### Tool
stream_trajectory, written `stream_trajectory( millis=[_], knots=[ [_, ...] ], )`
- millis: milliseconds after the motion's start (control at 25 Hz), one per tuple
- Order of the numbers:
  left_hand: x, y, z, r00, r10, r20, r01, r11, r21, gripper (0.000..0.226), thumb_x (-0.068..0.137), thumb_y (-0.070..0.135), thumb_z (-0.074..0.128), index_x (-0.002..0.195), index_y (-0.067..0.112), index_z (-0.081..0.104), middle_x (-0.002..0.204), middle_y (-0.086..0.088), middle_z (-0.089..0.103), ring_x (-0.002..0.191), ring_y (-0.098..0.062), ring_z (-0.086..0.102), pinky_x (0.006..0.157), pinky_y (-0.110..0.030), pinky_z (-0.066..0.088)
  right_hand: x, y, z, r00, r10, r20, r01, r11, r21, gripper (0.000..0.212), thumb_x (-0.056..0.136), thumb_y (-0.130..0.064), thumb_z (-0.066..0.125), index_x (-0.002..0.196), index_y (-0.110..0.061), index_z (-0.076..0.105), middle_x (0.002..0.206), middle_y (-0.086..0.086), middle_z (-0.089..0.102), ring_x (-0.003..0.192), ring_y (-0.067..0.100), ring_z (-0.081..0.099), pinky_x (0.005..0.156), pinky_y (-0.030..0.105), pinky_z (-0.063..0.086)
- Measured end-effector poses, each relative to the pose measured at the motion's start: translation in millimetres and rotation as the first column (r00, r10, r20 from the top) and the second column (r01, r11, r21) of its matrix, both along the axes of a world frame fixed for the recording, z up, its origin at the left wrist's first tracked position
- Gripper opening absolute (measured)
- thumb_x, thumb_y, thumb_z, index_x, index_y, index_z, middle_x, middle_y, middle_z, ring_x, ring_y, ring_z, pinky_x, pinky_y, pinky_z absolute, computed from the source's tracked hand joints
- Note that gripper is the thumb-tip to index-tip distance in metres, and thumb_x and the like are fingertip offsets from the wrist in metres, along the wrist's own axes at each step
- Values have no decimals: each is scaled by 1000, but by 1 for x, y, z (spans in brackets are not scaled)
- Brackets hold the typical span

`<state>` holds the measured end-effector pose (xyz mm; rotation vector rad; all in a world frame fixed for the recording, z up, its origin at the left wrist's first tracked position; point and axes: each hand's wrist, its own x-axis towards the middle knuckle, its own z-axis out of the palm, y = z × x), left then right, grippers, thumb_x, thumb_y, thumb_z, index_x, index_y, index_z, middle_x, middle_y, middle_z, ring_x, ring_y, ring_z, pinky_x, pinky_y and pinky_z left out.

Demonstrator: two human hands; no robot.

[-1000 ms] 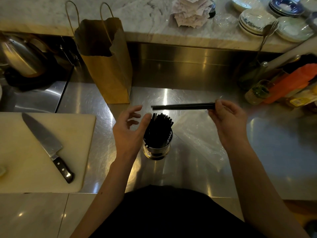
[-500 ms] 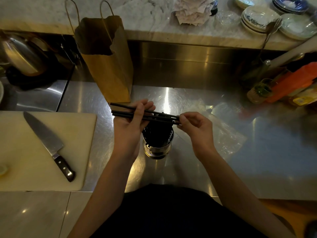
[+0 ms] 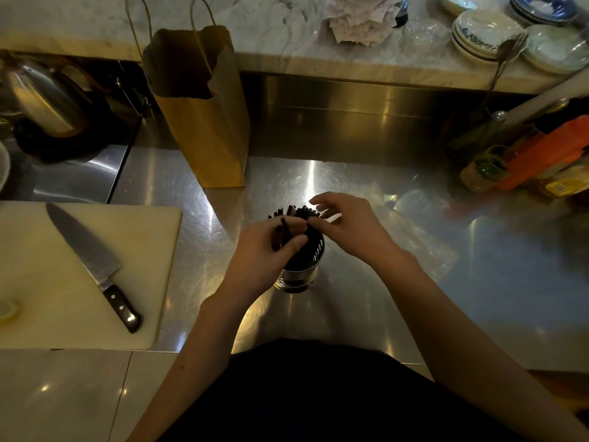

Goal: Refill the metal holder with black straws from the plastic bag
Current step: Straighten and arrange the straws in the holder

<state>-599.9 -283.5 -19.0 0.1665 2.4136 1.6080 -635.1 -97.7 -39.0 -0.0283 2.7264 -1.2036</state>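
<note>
A shiny metal holder (image 3: 299, 275) stands on the steel counter in the middle, filled with upright black straws (image 3: 301, 212). My left hand (image 3: 267, 253) grips a few black straws against the holder's left rim, their ends poking up between finger and thumb. Just above the straw tops, my right hand (image 3: 347, 228) hovers at the right rim with fingers loosely spread, fingertips at the straw ends. The clear plastic bag (image 3: 424, 247) lies flat on the counter to the right of the holder, partly behind my right wrist.
A cutting board (image 3: 38, 282) with a large knife (image 3: 92, 266) lies at the left. A brown paper bag (image 3: 204, 122) stands behind the holder. Jars and an orange pack (image 3: 548, 154) crowd the right; plates (image 3: 484, 33) sit on the marble shelf.
The straws held level between both hands have been turned upright and lowered into the holder. My right hand has let go of them; my left hand keeps hold.
</note>
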Motion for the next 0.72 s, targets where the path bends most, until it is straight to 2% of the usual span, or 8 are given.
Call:
stream_trajectory(
  millis=[80, 160, 360, 480, 600, 720],
  knots=[
    [2, 0, -6, 999, 53, 4, -53, 997, 62, 31, 84, 14, 72, 111, 28, 66, 104, 10, 70, 98, 3, 65, 88, -13, 50, -2, -4, 3, 999, 42, -8, -41, 998, 43, 33, 86, -29, 71, 118, -25, 65, 103, -4, 70, 88, 6, 64, 79, 18, 51],
    [2, -1, -8, 993, 117, -19, -115, 989, 93, 32, 82, 12, 74, 110, 25, 67, 103, 8, 72, 97, 4, 67, 85, -11, 50, -3, -7, 7, 997, 80, -21, -78, 995, 66, 30, 86, -32, 70, 114, -23, 67, 102, -2, 72, 87, 8, 66, 76, 15, 49],
    [2, -1, -10, 975, 172, -137, -173, 985, 6, 25, 84, 13, 72, 106, 23, 69, 94, 13, 70, 93, 1, 67, 83, -8, 49, -6, -11, 6, 995, 96, -26, -91, 985, 147, 24, 84, -29, 72, 106, -20, 69, 102, 3, 74, 93, 16, 69, 85, 29, 54],
    [3, 1, -12, 965, 169, -200, -176, 984, -16, 29, 83, 11, 72, 111, 18, 68, 91, 15, 67, 87, 7, 66, 83, -8, 49, -7, -10, 7, 995, 84, -45, -75, 982, 172, 16, 85, -23, 71, 101, -19, 70, 99, 3, 74, 91, 18, 69, 85, 33, 56],
    [2, 1, -12, 950, 168, -263, -177, 984, -11, 25, 87, 13, 68, 111, 18, 67, 92, 20, 65, 89, 13, 62, 82, -6, 47, -7, -10, 12, 994, 79, -73, -64, 980, 188, 12, 86, -24, 69, 97, -21, 70, 96, -1, 74, 86, 15, 69, 83, 32, 56],
    [2, 3, -11, 941, 169, -295, -184, 983, -25, 20, 91, 17, 63, 110, 17, 68, 97, 17, 67, 91, 7, 62, 83, -6, 46, -7, -9, 19, 991, 80, -107, -59, 981, 186, 11, 87, -24, 67, 97, -22, 70, 94, -3, 73, 82, 11, 65, 79, 22, 52]
  ],
)
